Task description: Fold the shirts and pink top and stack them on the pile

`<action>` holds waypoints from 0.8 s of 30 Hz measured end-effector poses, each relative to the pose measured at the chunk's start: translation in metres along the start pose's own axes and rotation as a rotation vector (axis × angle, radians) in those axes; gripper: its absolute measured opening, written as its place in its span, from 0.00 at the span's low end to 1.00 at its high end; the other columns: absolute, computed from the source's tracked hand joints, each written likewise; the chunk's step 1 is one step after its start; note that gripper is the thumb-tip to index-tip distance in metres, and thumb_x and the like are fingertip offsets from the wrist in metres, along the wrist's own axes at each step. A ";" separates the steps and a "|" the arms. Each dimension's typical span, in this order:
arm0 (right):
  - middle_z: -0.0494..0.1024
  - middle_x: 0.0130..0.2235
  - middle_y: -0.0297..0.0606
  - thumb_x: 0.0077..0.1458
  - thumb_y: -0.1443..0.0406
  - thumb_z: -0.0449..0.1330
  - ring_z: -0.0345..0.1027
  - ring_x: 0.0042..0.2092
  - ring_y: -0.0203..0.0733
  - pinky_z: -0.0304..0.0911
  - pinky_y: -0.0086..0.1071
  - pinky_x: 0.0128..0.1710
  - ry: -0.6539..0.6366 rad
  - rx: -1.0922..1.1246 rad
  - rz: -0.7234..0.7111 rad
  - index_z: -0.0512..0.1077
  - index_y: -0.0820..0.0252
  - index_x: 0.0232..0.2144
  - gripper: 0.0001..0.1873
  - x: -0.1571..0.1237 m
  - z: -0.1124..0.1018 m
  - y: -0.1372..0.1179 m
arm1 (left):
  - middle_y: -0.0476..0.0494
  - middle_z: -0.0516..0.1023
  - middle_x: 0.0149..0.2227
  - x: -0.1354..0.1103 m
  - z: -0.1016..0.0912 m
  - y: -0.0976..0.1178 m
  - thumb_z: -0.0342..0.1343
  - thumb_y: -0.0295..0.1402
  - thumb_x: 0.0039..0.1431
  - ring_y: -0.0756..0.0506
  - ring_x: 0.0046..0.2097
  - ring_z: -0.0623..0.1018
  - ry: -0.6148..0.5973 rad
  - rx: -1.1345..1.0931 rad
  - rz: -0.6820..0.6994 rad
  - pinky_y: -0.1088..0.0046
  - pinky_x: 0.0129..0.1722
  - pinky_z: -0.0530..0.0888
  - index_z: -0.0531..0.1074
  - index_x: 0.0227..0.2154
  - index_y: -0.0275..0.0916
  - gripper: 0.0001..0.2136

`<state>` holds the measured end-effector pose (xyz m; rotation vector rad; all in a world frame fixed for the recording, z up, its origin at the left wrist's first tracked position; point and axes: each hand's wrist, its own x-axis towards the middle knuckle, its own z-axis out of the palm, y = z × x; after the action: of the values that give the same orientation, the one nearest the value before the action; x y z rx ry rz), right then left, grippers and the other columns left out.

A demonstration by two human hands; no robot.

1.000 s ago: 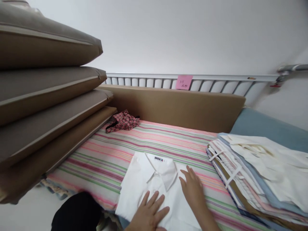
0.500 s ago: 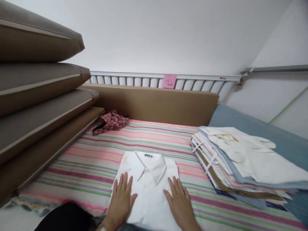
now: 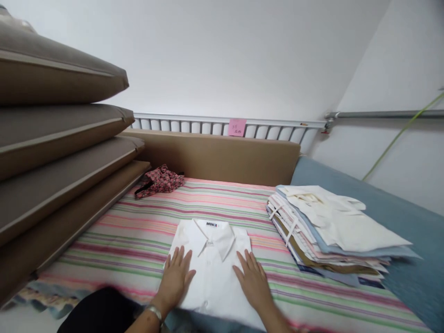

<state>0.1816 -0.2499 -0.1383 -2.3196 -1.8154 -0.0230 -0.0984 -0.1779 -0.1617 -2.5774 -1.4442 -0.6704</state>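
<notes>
A white collared shirt [image 3: 211, 273], folded into a rectangle, lies face up with its collar pointing away from me and a dark label inside the neck. My left hand [image 3: 175, 277] rests flat on its left side, fingers spread. On the right side of the shirt lies my right hand [image 3: 252, 280], also flat with the fingers apart. Neither hand grips anything. The shirt's near edge reaches the front of the striped cloth [image 3: 121, 245] beneath it.
To the right stands a stack of folded garments [image 3: 329, 226] with a white shirt on top. Thick brown cushions [image 3: 62, 129] are piled at the left. A crumpled floral cloth [image 3: 161, 179] lies near a brown board [image 3: 215, 157], before a radiator [image 3: 180, 126] bearing a pink note [image 3: 237, 127].
The camera view has shifted slightly to the right and up. Both hands stay flat on the shirt, in nearly the same places.
</notes>
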 end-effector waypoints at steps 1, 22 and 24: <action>0.54 0.64 0.42 0.60 0.51 0.44 0.42 0.65 0.48 0.46 0.45 0.61 0.000 0.010 -0.012 0.58 0.54 0.60 0.29 -0.001 0.000 0.003 | 0.38 0.62 0.61 -0.005 -0.002 -0.003 0.46 0.39 0.63 0.36 0.62 0.60 0.029 -0.029 -0.021 0.52 0.55 0.65 0.60 0.59 0.43 0.22; 0.58 0.62 0.44 0.58 0.48 0.42 0.49 0.63 0.52 0.47 0.52 0.60 0.153 -0.053 -0.090 0.64 0.61 0.57 0.32 -0.043 0.016 -0.004 | 0.36 0.58 0.62 0.007 -0.022 0.002 0.43 0.33 0.63 0.38 0.64 0.55 -0.069 0.003 -0.121 0.54 0.60 0.59 0.59 0.59 0.33 0.22; 0.59 0.62 0.42 0.58 0.48 0.43 0.49 0.63 0.52 0.47 0.52 0.60 0.157 -0.048 -0.108 0.62 0.60 0.57 0.32 -0.039 0.021 0.001 | 0.36 0.58 0.63 0.025 -0.021 -0.002 0.42 0.35 0.63 0.38 0.64 0.55 -0.168 0.008 -0.143 0.54 0.61 0.57 0.59 0.59 0.32 0.22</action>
<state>0.1708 -0.2837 -0.1644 -2.1804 -1.8773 -0.2597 -0.0952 -0.1632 -0.1326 -2.5973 -1.6904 -0.4710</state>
